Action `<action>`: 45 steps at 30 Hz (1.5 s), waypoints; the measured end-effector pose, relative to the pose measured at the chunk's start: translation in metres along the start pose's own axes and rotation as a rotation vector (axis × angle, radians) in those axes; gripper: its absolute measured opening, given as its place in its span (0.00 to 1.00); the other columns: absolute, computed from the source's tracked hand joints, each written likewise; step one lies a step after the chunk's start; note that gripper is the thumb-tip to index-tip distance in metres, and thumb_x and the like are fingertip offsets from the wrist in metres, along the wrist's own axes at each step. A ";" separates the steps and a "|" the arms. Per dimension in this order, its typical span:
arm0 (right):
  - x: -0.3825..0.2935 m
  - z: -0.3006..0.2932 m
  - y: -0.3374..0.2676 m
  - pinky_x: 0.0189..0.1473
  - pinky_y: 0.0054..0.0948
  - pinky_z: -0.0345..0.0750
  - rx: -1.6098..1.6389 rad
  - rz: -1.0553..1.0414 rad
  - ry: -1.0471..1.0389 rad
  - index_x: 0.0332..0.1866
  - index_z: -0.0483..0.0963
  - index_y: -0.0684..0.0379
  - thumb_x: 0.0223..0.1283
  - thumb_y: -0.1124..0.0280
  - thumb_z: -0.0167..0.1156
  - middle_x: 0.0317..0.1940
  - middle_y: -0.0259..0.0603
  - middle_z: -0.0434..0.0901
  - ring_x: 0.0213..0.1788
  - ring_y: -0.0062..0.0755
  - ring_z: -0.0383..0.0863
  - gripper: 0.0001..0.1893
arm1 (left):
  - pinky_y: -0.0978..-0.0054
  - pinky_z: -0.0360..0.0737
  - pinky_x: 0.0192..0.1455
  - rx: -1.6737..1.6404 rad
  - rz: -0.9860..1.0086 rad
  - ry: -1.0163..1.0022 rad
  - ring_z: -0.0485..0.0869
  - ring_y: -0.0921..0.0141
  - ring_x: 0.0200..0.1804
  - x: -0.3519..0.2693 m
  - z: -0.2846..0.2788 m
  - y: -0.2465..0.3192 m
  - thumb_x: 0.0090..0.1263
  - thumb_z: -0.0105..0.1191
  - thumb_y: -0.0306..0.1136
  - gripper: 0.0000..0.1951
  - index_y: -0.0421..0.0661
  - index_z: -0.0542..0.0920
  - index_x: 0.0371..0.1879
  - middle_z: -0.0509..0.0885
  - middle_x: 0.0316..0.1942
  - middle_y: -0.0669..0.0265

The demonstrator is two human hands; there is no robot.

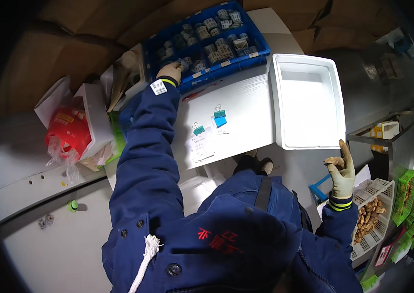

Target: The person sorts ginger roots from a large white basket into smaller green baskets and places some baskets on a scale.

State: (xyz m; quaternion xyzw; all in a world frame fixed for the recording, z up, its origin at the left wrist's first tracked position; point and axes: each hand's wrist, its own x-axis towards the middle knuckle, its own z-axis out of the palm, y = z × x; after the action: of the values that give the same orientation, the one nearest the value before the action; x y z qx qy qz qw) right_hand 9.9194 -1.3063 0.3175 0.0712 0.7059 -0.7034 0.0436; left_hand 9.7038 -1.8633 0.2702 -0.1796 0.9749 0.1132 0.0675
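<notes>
My left hand (170,72), in a pale work glove, reaches into the near left corner of a blue divided plastic crate (265,50). Its compartments hold rolls of printed labels (223,49). The fingertips are at a roll there, but whether they grip it is hidden. A label with print (158,87) is stuck to my left cuff. At the right, my right hand (341,172), in a soiled pale glove, has its fingers apart, the index finger touching or close to the near right corner of a white plastic tub (311,99).
Green binder clips (219,113) and paper slips with writing (202,146) lie on the white table (243,135). A red pen-like tool (194,95) is beside the crate. Left stands a box with a red bag (68,126); lower right, a white basket of ginger-like roots (370,219).
</notes>
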 end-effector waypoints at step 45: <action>0.015 0.000 0.001 0.47 0.20 0.77 0.026 0.012 0.127 0.70 0.58 0.65 0.51 0.90 0.54 0.35 0.36 0.80 0.39 0.20 0.78 0.36 | 0.67 0.70 0.65 0.094 -0.086 -0.204 0.76 0.59 0.61 0.009 -0.021 0.031 0.70 0.48 0.46 0.21 0.52 0.78 0.59 0.76 0.61 0.56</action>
State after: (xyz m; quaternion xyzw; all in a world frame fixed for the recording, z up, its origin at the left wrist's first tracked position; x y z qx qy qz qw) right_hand 9.9044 -1.3061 0.3143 0.1204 0.6975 -0.7064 0.0021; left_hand 9.6827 -1.8434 0.2953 -0.2053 0.9586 0.0822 0.1793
